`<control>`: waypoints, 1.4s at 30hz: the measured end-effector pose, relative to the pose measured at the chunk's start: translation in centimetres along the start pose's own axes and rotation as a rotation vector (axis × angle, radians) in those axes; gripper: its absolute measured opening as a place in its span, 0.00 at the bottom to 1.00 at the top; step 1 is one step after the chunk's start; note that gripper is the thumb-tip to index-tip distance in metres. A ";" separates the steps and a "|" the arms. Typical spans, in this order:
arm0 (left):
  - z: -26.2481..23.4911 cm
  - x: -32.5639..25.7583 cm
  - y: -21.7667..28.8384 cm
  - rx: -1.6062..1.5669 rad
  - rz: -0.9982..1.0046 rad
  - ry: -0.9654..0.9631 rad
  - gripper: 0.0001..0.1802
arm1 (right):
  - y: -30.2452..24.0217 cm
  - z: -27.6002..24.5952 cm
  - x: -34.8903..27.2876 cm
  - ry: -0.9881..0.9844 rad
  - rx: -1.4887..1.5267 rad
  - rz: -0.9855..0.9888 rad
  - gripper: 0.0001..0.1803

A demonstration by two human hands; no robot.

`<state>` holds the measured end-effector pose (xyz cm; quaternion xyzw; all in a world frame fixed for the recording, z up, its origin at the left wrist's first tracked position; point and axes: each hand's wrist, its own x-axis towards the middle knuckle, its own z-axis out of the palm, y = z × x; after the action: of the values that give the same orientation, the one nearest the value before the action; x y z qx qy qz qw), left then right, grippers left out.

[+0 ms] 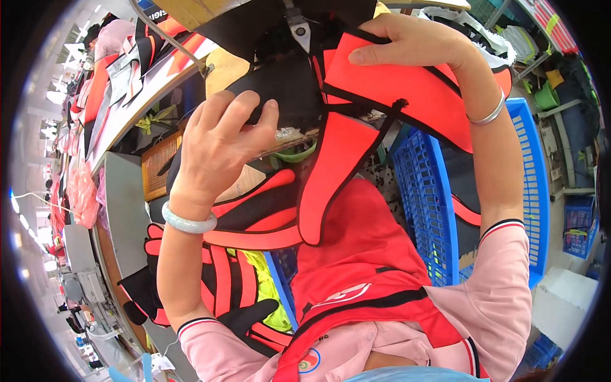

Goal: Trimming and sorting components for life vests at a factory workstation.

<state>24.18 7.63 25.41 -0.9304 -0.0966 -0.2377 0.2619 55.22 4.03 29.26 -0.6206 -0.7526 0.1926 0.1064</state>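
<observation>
At the sewing machine's metal presser foot [300, 33], bright orange-red fabric panels with black edging lie beside a flat black piece [286, 86]. My left hand [226, 143] is closed at the black piece's left side, its fingers bent and the fingertips partly hidden. My right hand [414, 43] grips the upper edge of a wide orange-red panel [391, 83], thumb on top and the other fingers mostly out of sight. A curved orange-red strip [331, 172] with black edging hangs from the work toward my lap. A dark thread tuft sits at the wide panel's lower edge.
A blue plastic basket [533, 191] with dark and orange-red pieces stands at my right. More orange-red and black pieces [229, 277] are piled at my left. A long table [127, 114] bearing fabric runs along the far left. A white box [563, 305] stands at the lower right.
</observation>
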 end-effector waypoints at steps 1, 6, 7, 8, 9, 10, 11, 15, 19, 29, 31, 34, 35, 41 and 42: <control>-0.1 0.1 -0.1 -0.006 0.002 0.006 0.21 | -0.2 -0.2 0.0 -0.021 0.008 0.000 0.27; 0.1 0.3 -0.6 -0.003 0.000 0.017 0.20 | -1.8 -1.4 0.5 -0.022 -0.040 0.049 0.25; 0.3 0.4 -0.7 -0.005 -0.001 0.014 0.20 | -2.4 -2.0 0.5 -0.116 -0.076 0.112 0.26; 0.6 0.5 -0.9 -0.011 -0.015 0.006 0.20 | -1.6 -1.7 -0.1 -0.117 -0.076 0.117 0.26; 0.4 0.5 -1.0 -0.011 -0.032 -0.009 0.20 | -0.5 -1.2 -0.9 0.057 -0.057 -0.203 0.25; 0.1 0.6 -1.1 -0.031 -0.046 -0.008 0.20 | 0.2 -0.8 -1.2 0.233 -0.036 -0.523 0.25; 0.0 0.5 -1.2 -0.030 -0.047 -0.013 0.20 | 0.4 -0.9 -0.7 0.232 -0.031 -0.526 0.25; -1.6 -0.7 -1.7 -0.248 -0.301 0.037 0.18 | 0.7 -2.1 -1.2 -0.167 0.191 0.029 0.26; -7.1 -3.6 0.7 -0.856 -0.523 -0.105 0.16 | 2.9 0.5 -3.5 0.016 0.235 -0.093 0.25; -0.9 -5.6 10.1 -1.878 -0.641 -0.156 0.12 | 0.3 1.9 -7.5 0.011 0.490 -0.265 0.19; 1.4 -5.8 11.0 -1.816 -0.595 -0.129 0.11 | -0.3 2.4 -8.1 0.004 0.597 -0.356 0.18; 2.2 -5.2 12.3 -1.998 -0.583 -0.144 0.10 | 0.1 2.6 -9.6 0.003 0.624 -0.328 0.19; 2.3 -5.0 12.5 -2.231 -0.631 -0.197 0.09 | 0.3 2.6 -10.0 -0.009 0.626 -0.306 0.20; 0.4 -5.2 10.1 -2.076 -0.568 -0.117 0.12 | 3.2 4.5 -13.9 -0.198 1.355 -0.327 0.25; -0.3 -5.0 9.7 -2.018 -0.594 -0.150 0.12 | 2.6 6.0 -13.9 -0.157 1.385 -0.243 0.26</control>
<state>22.64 -0.99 18.88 -0.6682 -0.0940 -0.2043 -0.7091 58.08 -10.03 23.87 -0.3060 -0.5264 0.6580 0.4430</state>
